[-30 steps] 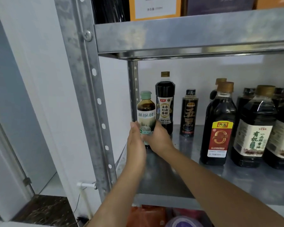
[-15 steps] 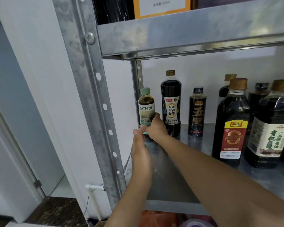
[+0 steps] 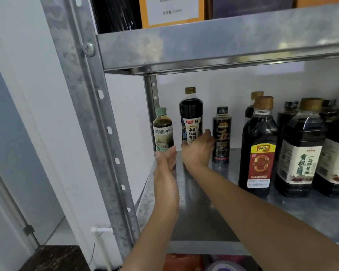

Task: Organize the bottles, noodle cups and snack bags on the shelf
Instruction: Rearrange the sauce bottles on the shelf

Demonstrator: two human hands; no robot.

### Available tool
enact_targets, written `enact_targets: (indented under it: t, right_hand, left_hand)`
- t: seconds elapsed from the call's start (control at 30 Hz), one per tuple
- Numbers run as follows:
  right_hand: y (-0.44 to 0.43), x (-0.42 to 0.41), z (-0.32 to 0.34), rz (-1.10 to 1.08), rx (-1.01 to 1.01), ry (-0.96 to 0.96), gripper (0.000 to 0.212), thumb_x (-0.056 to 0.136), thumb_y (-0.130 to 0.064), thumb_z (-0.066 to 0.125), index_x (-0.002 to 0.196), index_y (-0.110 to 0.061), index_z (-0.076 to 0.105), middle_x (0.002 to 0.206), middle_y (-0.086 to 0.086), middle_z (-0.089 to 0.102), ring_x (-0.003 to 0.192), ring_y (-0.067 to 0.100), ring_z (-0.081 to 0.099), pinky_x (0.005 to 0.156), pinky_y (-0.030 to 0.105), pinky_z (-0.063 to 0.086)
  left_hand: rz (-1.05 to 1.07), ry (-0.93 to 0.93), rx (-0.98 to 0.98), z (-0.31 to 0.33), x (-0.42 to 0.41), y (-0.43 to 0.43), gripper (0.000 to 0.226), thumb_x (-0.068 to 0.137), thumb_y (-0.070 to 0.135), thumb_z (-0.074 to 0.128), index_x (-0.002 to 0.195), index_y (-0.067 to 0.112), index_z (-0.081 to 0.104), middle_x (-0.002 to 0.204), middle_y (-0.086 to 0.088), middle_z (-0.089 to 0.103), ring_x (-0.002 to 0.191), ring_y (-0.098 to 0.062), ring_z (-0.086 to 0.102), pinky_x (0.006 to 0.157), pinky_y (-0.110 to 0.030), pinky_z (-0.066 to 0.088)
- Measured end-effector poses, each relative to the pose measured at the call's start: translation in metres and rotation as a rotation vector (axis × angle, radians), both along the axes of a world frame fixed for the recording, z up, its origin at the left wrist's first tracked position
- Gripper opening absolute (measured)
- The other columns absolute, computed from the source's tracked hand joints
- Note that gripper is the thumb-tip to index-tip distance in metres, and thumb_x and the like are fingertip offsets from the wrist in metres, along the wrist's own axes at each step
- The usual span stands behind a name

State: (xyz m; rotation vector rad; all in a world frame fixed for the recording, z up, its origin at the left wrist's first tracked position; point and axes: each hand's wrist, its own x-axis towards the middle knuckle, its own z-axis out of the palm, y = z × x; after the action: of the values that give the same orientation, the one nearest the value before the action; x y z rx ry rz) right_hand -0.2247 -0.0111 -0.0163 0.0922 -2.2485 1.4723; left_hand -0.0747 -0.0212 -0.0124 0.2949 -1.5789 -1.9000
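Where the metal shelf (image 3: 192,222) meets its rear left post, a small green-capped bottle (image 3: 162,132) stands upright; the left hand (image 3: 165,167), fingers straight, touches its base. Just beside it: a tall dark vinegar bottle (image 3: 191,114), upright, with the right hand (image 3: 198,151) curled round its lower part. Next right: a slim black bottle (image 3: 221,133). Farther right: large dark bottles (image 3: 259,145), grouped.
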Motion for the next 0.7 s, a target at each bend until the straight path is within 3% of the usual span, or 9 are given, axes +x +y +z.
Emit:
enact_targets:
  t: [0.13,0.23,0.33,0.43,0.47,0.53,0.57,0.63,0.7]
  right_hand:
    - [-0.005,-0.026,-0.003,0.119,-0.004,-0.207,0.081,0.083,-0.021,0.073,0.146,-0.006,0.023,0.136,0.020,0.046,0.124,0.039,0.051,0.099,0.047,0.049]
    - [-0.001,-0.033,-0.005,0.140,0.045,-0.218,0.072,0.085,-0.022,0.071,0.140,-0.007,0.027,0.132,0.018,0.048,0.119,0.038,0.055,0.092,0.043,0.049]
    - [0.001,-0.037,-0.007,0.150,0.094,-0.207,0.072,0.085,-0.027,0.072,0.138,-0.007,0.027,0.128,0.019,0.052,0.115,0.039,0.057,0.087,0.041,0.049]
    - [0.005,-0.035,-0.001,0.182,0.156,-0.212,0.083,0.086,-0.030,0.072,0.146,-0.014,0.017,0.126,0.017,0.052,0.113,0.037,0.058,0.083,0.039,0.047]
    - [0.006,-0.034,0.001,0.189,0.187,-0.215,0.084,0.086,-0.031,0.071,0.147,-0.014,0.016,0.126,0.017,0.052,0.113,0.037,0.059,0.084,0.039,0.048]
    - [0.012,-0.028,0.004,0.190,0.227,-0.214,0.080,0.086,-0.033,0.070,0.145,-0.014,0.019,0.125,0.017,0.053,0.111,0.037,0.060,0.085,0.040,0.050]
    - [0.016,-0.022,0.006,0.188,0.238,-0.214,0.077,0.085,-0.032,0.070,0.142,-0.013,0.021,0.124,0.017,0.055,0.110,0.037,0.060,0.086,0.040,0.052]
    - [0.025,-0.007,0.005,0.193,0.252,-0.223,0.072,0.085,-0.031,0.071,0.138,-0.013,0.026,0.122,0.017,0.056,0.110,0.037,0.061,0.086,0.041,0.053]
    - [0.036,0.014,0.004,0.233,0.248,-0.212,0.072,0.082,-0.033,0.074,0.134,-0.012,0.029,0.120,0.015,0.057,0.110,0.035,0.060,0.088,0.043,0.053]
  left_hand:
    - [-0.049,-0.030,-0.028,-0.007,0.009,0.005,0.061,0.102,0.052,0.020,0.131,0.020,0.063,0.132,0.006,0.065,0.127,-0.008,0.056,0.115,-0.034,0.036]
    - [-0.080,-0.055,-0.022,-0.011,0.014,0.008,0.064,0.095,0.056,0.022,0.132,0.021,0.061,0.134,0.005,0.064,0.130,-0.011,0.054,0.116,-0.035,0.034]
    - [-0.117,-0.090,-0.019,-0.010,0.013,0.008,0.057,0.101,0.052,0.023,0.129,0.021,0.062,0.131,0.006,0.064,0.130,-0.012,0.054,0.112,-0.030,0.036]
    - [-0.185,-0.089,-0.021,0.003,0.013,0.012,0.076,0.077,0.089,0.034,0.115,0.030,0.064,0.115,0.021,0.067,0.118,0.001,0.058,0.095,-0.015,0.039]
    - [-0.212,-0.108,-0.025,0.007,0.013,0.014,0.076,0.078,0.088,0.033,0.116,0.029,0.063,0.117,0.020,0.066,0.119,-0.001,0.058,0.094,-0.015,0.039]
    - [-0.224,-0.139,-0.035,0.008,0.009,0.014,0.048,0.104,0.051,0.028,0.124,0.022,0.061,0.128,0.009,0.062,0.131,-0.011,0.053,0.101,-0.022,0.034]
    - [-0.202,-0.133,-0.041,0.008,0.010,0.014,0.038,0.107,0.038,0.032,0.121,0.021,0.064,0.129,0.009,0.063,0.131,-0.011,0.053,0.103,-0.024,0.035]
    - [-0.136,-0.102,-0.048,0.002,0.014,0.013,0.023,0.103,0.025,0.050,0.117,0.022,0.070,0.122,0.009,0.070,0.120,-0.008,0.061,0.102,-0.027,0.043]
    - [-0.110,-0.078,-0.016,0.001,0.021,0.013,0.023,0.099,0.015,0.059,0.118,0.021,0.069,0.117,0.003,0.072,0.113,-0.010,0.064,0.098,-0.025,0.048]
